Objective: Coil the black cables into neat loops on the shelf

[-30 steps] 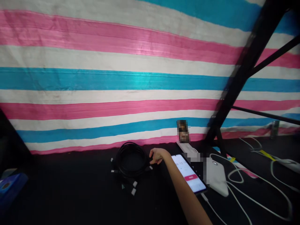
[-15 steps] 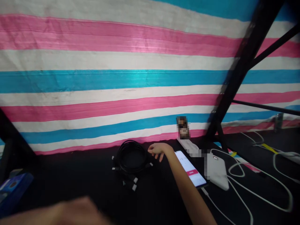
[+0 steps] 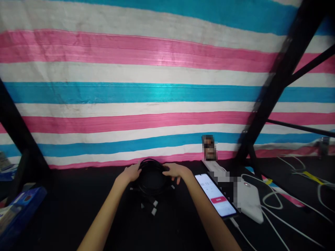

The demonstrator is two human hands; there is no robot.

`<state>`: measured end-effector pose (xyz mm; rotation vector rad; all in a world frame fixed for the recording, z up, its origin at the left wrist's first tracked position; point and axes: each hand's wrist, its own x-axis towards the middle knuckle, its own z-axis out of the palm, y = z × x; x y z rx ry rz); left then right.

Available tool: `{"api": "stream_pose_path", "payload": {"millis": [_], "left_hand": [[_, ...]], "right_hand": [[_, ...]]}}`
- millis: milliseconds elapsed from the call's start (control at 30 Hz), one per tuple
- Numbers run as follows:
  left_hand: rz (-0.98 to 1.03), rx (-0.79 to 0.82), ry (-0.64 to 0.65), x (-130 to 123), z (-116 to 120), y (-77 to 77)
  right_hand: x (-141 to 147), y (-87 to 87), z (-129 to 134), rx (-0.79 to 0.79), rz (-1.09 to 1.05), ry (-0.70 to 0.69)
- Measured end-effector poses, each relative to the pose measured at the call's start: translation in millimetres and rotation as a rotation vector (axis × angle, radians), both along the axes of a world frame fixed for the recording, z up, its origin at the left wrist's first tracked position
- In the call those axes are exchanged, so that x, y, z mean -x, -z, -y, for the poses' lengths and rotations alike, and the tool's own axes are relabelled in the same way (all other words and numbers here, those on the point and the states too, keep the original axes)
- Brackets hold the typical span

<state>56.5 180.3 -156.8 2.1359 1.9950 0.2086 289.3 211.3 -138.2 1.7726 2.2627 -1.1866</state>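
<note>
A coil of black cable (image 3: pixel 153 191) lies on the black tabletop, its several light-tipped plugs (image 3: pixel 154 207) sticking out towards me. My left hand (image 3: pixel 132 172) rests against the coil's upper left side, its fingers apart and bent over the edge. On the opposite side my right hand (image 3: pixel 176 170) reaches in from the right, fingers loosely spread and touching or nearly touching the loops. The coil still lies flat between both hands, and the undersides of my fingers are hidden.
Right of my forearm lies a lit phone (image 3: pixel 216 195) with a white cable plugged in. A white power bank (image 3: pixel 250 204) and looping white cables sit beyond it. Blue packages (image 3: pixel 26 209) are at left. Black frame posts (image 3: pixel 272 90) stand before a striped sheet (image 3: pixel 131 90).
My left hand has come up from the blurred lower left to the coil's left side. My right hand has closed in on its right side. The view has shifted slightly.
</note>
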Motion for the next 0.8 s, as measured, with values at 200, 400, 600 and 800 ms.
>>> {"api": "stream_pose_path", "payload": {"millis": [200,400,600,800], "left_hand": [[-0.047,0.059,0.018,-2.9,-5.0,7.0],[-0.088,0.061,0.016,-3.9,-7.0,10.3],[-0.107,0.009,0.019,-5.0,-6.8,9.5],[-0.138,-0.075,-0.015,-13.4,-5.2,13.7]], "right_hand": [[7.0,7.0,-0.7,-0.126,0.016,-0.004],[4.6,13.4,-5.3,-0.147,0.024,-0.005],[2.3,17.3,-9.5,-0.168,0.082,-0.007],[11.8,24.6,-8.4,-0.442,0.092,-0.038]]}}
